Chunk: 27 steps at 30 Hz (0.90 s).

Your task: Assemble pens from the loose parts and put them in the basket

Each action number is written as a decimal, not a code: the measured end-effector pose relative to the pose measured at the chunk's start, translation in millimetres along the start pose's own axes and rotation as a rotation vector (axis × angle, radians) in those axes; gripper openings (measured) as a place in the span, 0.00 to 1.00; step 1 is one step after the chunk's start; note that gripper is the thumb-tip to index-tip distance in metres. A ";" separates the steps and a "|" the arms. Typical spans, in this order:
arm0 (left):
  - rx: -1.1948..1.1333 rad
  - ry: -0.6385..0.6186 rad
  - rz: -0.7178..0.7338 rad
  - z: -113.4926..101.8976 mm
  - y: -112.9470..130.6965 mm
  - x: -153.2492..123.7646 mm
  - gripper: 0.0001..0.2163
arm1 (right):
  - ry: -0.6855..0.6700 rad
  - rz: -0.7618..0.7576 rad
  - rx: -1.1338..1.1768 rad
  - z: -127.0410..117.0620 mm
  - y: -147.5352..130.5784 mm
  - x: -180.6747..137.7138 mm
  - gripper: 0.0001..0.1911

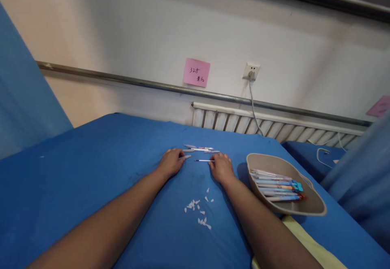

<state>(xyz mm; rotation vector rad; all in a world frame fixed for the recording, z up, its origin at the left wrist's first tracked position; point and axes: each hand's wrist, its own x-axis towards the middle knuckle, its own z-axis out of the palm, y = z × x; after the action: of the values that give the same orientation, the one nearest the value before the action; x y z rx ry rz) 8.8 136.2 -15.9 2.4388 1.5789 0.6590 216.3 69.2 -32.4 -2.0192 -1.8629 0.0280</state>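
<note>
I am resting both hands on the blue cloth. My left hand is touching a pale pen part; my right hand is pinching a thin refill. More pen pieces are lying just beyond. Small white caps are lying scattered between my forearms. A beige tray is holding pens at right.

Bare blue cloth lies leftward; tray blocks the right
</note>
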 end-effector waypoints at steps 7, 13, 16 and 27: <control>-0.065 0.003 -0.038 -2.4 2.2 -1.8 0.06 | -0.026 -0.103 0.000 -0.1 -0.4 0.6 0.07; -0.109 0.012 -0.031 -1.4 0.6 -2.1 0.05 | -0.030 -0.213 -0.083 -3.2 -3.4 -3.3 0.10; -0.131 0.009 -0.033 -1.0 -0.2 -1.6 0.05 | -0.026 -0.221 -0.111 -4.1 -4.1 -4.4 0.12; -0.246 0.011 -0.095 0.3 -7.4 6.3 0.10 | 0.047 -0.059 0.096 0.5 -2.6 -0.6 0.11</control>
<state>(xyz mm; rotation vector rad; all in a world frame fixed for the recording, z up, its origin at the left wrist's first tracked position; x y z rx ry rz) 5.0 145.1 -17.2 2.1736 1.5078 0.7990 213.6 68.8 -32.2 -1.8840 -1.8546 0.0523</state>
